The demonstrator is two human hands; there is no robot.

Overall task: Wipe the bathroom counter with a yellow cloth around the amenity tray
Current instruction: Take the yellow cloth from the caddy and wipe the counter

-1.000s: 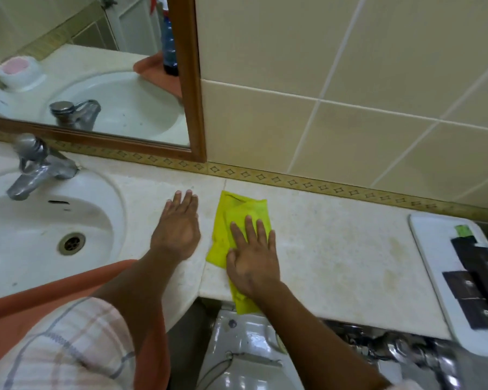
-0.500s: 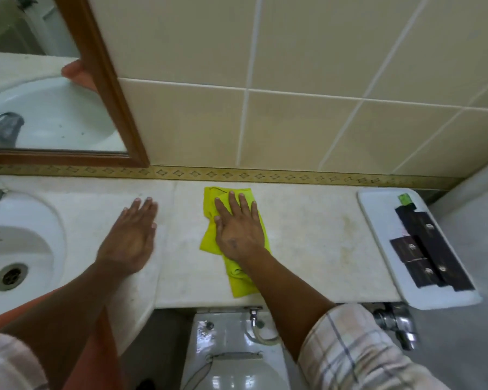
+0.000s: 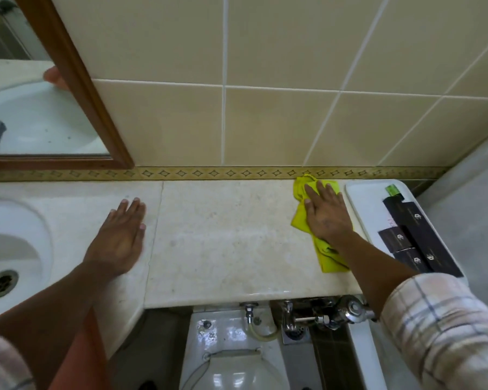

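Observation:
A yellow cloth (image 3: 301, 218) lies bunched on the beige stone counter (image 3: 226, 240), at its right end close to the back wall. My right hand (image 3: 326, 215) presses flat on the cloth, fingers spread toward the wall, just left of the white amenity tray (image 3: 364, 204). The tray holds several dark boxes (image 3: 414, 235) and a small green item (image 3: 391, 190). My left hand (image 3: 119, 237) rests palm down on the counter beside the sink, holding nothing.
A white sink (image 3: 15, 249) with a drain sits at the far left. A wood-framed mirror (image 3: 77, 88) hangs above it on the tiled wall. Below the counter's front edge are a toilet cistern (image 3: 226, 339) and chrome valves (image 3: 321, 313).
My right hand has slid the yellow cloth to the right along the counter, from its middle up to the tray's left edge. The left hand stays planted near the sink.

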